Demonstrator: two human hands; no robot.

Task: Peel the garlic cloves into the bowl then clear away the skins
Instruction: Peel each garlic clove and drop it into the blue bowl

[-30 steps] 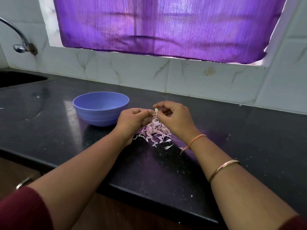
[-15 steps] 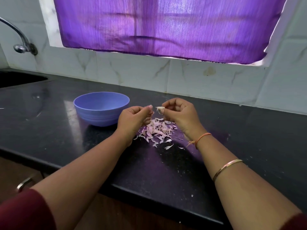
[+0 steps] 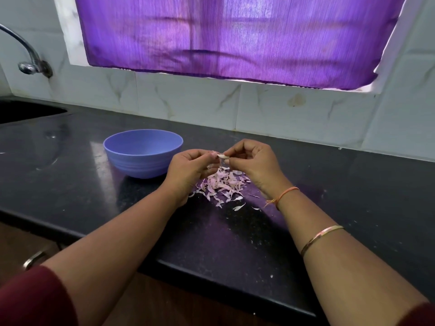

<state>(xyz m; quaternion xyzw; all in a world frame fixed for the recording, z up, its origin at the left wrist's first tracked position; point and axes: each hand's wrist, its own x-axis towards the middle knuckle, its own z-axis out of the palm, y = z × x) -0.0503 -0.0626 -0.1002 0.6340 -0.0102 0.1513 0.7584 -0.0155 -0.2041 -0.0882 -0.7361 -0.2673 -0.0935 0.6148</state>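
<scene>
Purple light comes through the curtain [image 3: 235, 36] over the window and makes a soft purple patch on the black bench [image 3: 70, 180]. Far off on the left are the tap [image 3: 30, 60] and the dark sink [image 3: 23, 111].

Looking down from my head, I see both my arms reaching out. My left grip [image 3: 188, 170] and my right grip [image 3: 256, 165] meet just above the bench, with the fingers curled in. Both pinch one small garlic clove [image 3: 222, 156], which sits between my fingertips with one end in each grip. I think I use two grips so one can hold the clove steady while the other pulls at the thin skin.

Right under the clove is a heap of pink skins [image 3: 223, 184]. Working above it means new bits should fall on the heap and not all over. A few bits lie a little apart, nearer to me.

The blue bowl [image 3: 138, 163] stands upright just beside my left grip, close enough to drop a bare clove in with a short move. I can see its inside wall but not its bottom, so I cannot tell how many cloves are in it.

The heap is big, so I guess much of the peeling is done. The skins are not yet cleared away. They look light and may stick to fingers, so a slow sweep would be best.
</scene>
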